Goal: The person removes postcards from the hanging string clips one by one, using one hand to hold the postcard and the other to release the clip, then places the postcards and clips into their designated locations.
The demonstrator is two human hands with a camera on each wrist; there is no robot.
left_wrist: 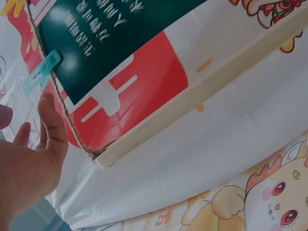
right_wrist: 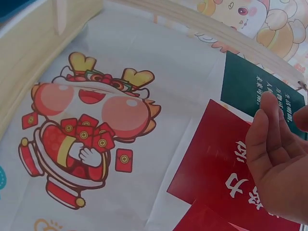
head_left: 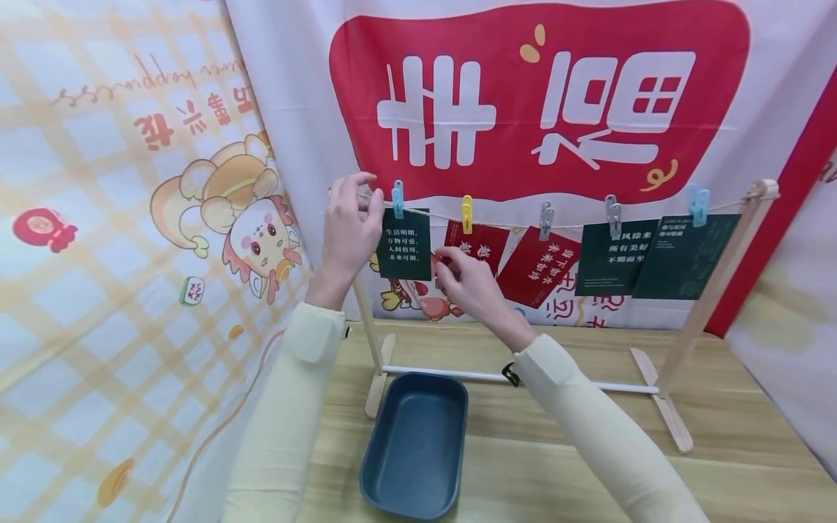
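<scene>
A dark green card [head_left: 405, 247] with white writing hangs from a twine line under a light blue clothespin [head_left: 397, 200]. My left hand [head_left: 353, 229] is raised at the card's upper left, its fingers loosely bent. In the left wrist view, the fingertips lie just below the light blue clothespin [left_wrist: 43, 72], with nothing between them. My right hand [head_left: 467, 283] is beside the card's right edge, fingers relaxed. The right wrist view shows its thumb and fingers apart in front of the green card [right_wrist: 250, 86] and a red card [right_wrist: 211, 159].
Farther right on the line hang red cards [head_left: 539, 269] and green cards [head_left: 686, 258], with yellow, grey and blue clothespins. A wooden post [head_left: 716, 290] holds the line's right end. On the wooden table [head_left: 523, 465] stands a dark blue tray [head_left: 366, 472]. Printed cloths hang behind.
</scene>
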